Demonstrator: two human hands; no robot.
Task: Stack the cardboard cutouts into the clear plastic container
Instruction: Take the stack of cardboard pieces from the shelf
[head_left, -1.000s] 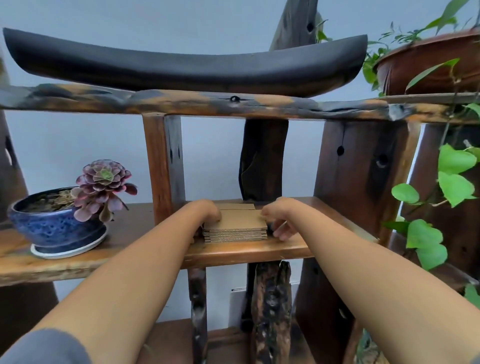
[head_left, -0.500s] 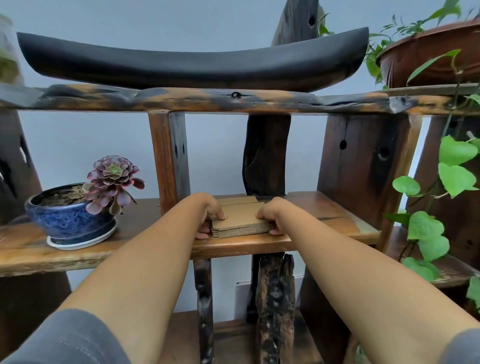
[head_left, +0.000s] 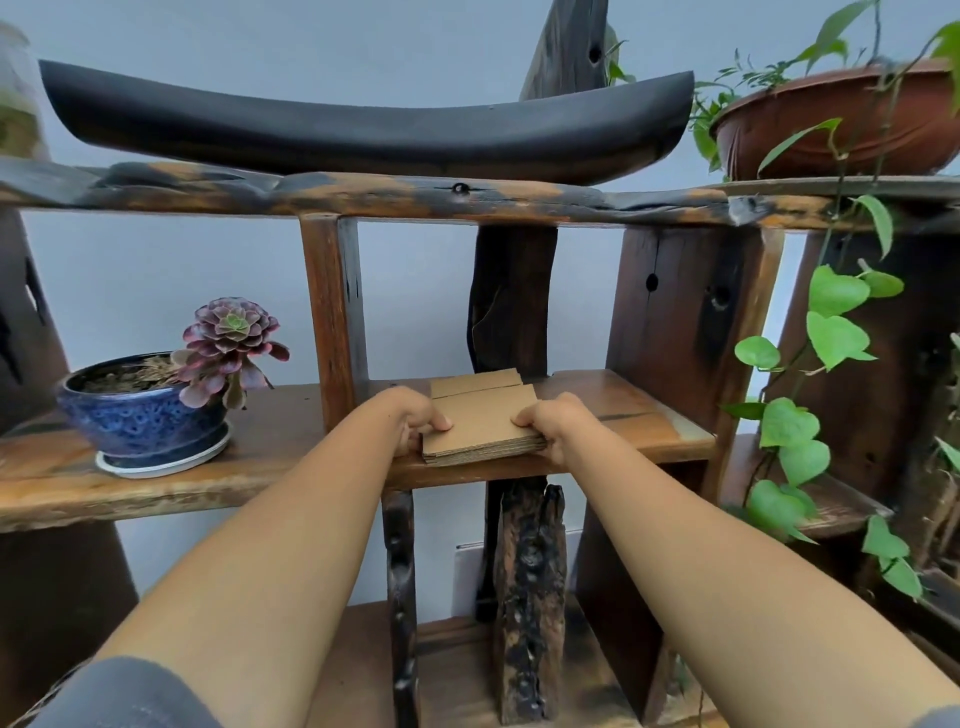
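Note:
A stack of brown cardboard cutouts (head_left: 483, 423) rests at the front edge of the middle wooden shelf (head_left: 644, 426). My left hand (head_left: 415, 421) grips the stack's left side, thumb on top. On its right side sits my right hand (head_left: 553, 426), fingers wrapped over the edge. Behind the stack a few more cardboard cutouts (head_left: 475, 382) lie flat on the shelf. No clear plastic container is in view.
A blue ceramic pot (head_left: 140, 415) with a purple succulent (head_left: 228, 348) stands at the left of the shelf. A wooden post (head_left: 335, 317) rises just left of the stack. Green vines (head_left: 810, 389) hang at the right below a brown planter (head_left: 841, 124). A black curved tray (head_left: 363, 124) sits above.
Both hands have closed in on the sides of the stack and drawn it toward the shelf's front edge, leaving a few cutouts behind it.

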